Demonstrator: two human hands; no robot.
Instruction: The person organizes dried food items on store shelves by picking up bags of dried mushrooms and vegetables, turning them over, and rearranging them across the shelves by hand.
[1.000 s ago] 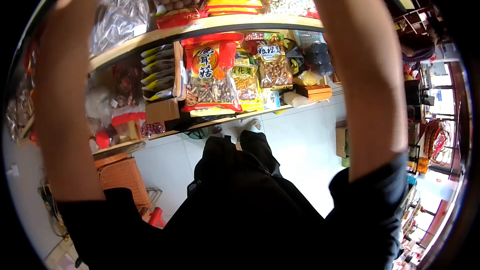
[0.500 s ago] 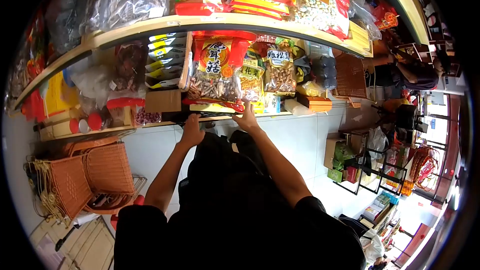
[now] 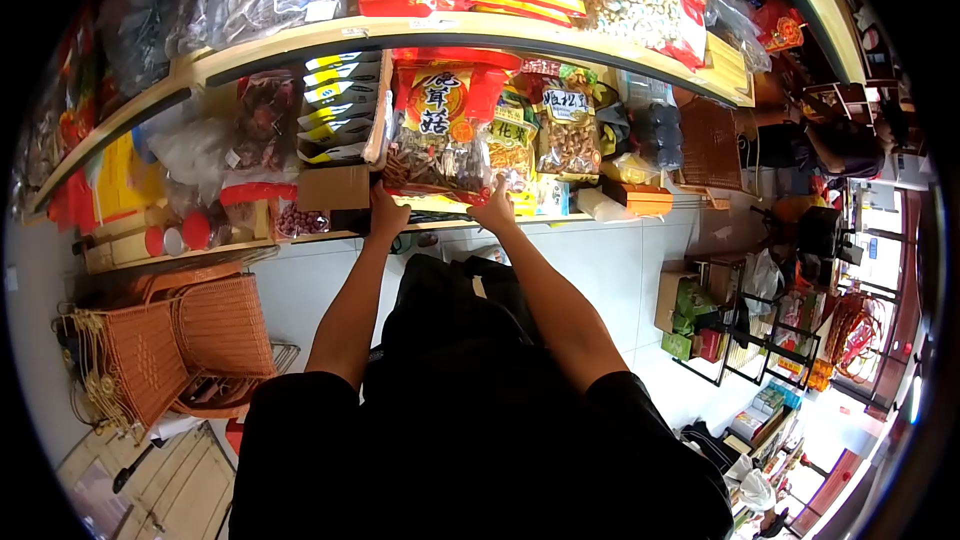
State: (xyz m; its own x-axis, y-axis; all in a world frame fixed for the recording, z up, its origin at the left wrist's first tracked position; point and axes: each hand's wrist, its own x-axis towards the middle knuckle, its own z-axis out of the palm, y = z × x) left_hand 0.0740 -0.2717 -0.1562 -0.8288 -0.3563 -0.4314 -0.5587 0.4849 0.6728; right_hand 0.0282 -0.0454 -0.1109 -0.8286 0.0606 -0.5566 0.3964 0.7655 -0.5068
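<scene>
A clear bag of dried mushrooms (image 3: 437, 152) with a red top and a red-and-yellow label leans on the lower shelf. My left hand (image 3: 388, 212) is closed at the bag's lower left corner, its fingertips partly hidden beside a cardboard box. At the lower right corner, my right hand (image 3: 495, 210) is closed on the bag's edge, thumb pointing inward. Right of it stand a yellow-green bag of dried food (image 3: 512, 145) and a bag of brown dried mushrooms (image 3: 569, 135).
Above, an upper wooden shelf (image 3: 450, 32) juts out with bags of nuts and dried goods. A cardboard box of black-and-yellow packets (image 3: 335, 188) sits left of the bag. Orange wicker chairs (image 3: 222, 332) stand at lower left. A person (image 3: 835, 148) is at far right.
My left hand has moved up to the mushroom bag's lower left corner. My right hand has shifted slightly up along the right corner. The view has tilted a little.
</scene>
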